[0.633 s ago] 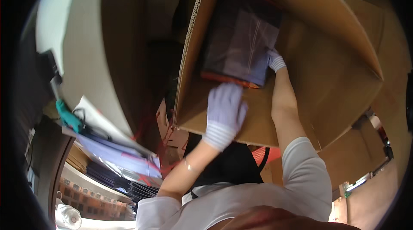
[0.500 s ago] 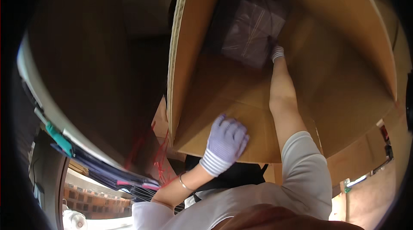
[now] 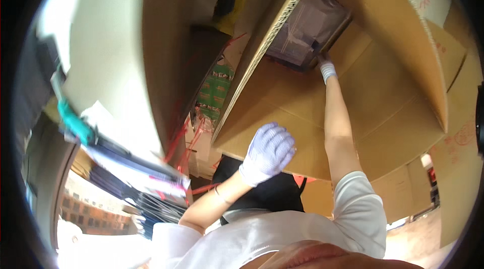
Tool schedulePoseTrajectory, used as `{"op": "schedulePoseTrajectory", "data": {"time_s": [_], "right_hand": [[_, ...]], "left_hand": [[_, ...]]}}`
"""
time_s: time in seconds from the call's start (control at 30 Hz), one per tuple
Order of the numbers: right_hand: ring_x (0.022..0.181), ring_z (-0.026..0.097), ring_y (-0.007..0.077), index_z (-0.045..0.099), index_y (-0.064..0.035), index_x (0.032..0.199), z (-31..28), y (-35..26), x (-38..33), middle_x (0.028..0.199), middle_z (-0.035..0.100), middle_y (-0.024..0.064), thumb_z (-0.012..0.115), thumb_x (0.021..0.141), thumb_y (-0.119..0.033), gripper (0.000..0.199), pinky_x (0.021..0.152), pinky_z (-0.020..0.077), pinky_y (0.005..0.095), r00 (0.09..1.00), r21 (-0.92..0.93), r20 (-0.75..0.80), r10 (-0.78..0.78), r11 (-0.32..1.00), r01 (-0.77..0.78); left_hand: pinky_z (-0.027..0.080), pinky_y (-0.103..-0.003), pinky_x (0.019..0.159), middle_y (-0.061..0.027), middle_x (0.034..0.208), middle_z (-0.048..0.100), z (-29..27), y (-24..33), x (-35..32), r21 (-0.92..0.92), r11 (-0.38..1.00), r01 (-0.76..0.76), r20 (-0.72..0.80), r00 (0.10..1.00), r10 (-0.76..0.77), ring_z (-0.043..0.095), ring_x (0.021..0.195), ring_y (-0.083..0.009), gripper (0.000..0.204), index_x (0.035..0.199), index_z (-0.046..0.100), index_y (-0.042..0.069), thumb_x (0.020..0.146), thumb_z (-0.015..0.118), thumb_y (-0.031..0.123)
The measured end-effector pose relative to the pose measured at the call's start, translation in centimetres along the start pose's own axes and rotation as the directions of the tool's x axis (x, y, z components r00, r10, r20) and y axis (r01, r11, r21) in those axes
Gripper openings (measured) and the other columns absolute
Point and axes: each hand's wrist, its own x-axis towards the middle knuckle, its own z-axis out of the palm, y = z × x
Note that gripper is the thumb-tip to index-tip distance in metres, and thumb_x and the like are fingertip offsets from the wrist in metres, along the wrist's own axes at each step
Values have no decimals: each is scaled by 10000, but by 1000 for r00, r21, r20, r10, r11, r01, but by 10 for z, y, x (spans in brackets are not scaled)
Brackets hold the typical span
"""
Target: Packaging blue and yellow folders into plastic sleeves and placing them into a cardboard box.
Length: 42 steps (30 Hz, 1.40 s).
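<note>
Box wall [image 3: 274, 36] btwn R hand [image 3: 327, 69] & green pkg [image 3: 214, 89].

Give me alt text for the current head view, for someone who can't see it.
A person's gloved right hand reaches deep into a large open cardboard box, beside a dark plastic-wrapped package. The gloved left hand is by the box's near edge; a blurred teal handle shows at left.

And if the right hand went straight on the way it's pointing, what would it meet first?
Most likely the plastic-wrapped package inside the cardboard box: the right hand is close beside its lower right edge, though depth leaves unclear whether they touch.
</note>
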Motion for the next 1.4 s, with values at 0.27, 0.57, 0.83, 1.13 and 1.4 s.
{"op": "schedulePoseTrajectory", "data": {"time_s": [0.27,0.57,0.83,1.13,1.4], "right_hand": [[758,560,117,574,20,981,-93,-137,-262,854,602,49,467,877,-75,177,710,458,240,802,445,424,-420,868,220],[484,488,59,611,2,820,-101,-321,-503,609,552,13,558,835,-99,115,466,396,209,215,69,881,-422,563,823],[524,518,75,575,-14,825,16,-336,-681,599,543,30,499,856,-109,126,489,399,216,-143,228,960,-242,375,899],[680,613,178,576,-5,933,100,-292,-849,741,618,88,495,863,-184,208,621,480,283,-518,518,855,-35,129,846],[873,605,305,366,37,1232,119,-347,-837,1017,574,217,351,644,-810,1032,761,515,379,-407,144,911,-66,976,164]], "left_hand": [[330,-437,984,-145,1181,504,-47,33,-165,73,955,287,-86,956,-281,431,1160,-317,385,1063,536,47,687,598,103],[266,-326,1023,-146,1268,446,-40,106,-335,-706,542,455,280,883,-376,394,1192,-265,472,1271,400,39,926,382,361],[443,-393,809,-140,912,592,-158,194,-565,-210,331,920,-973,-230,20,547,888,-331,260,863,593,34,604,616,36],[345,-397,872,-117,1045,578,-190,155,-694,-169,-485,858,-812,-400,-426,465,1053,-250,327,880,667,79,740,579,362],[291,-473,999,-64,1167,533,-161,320,-614,162,78,984,-964,175,-202,419,1180,-268,277,1004,587,45,730,551,60]]}}
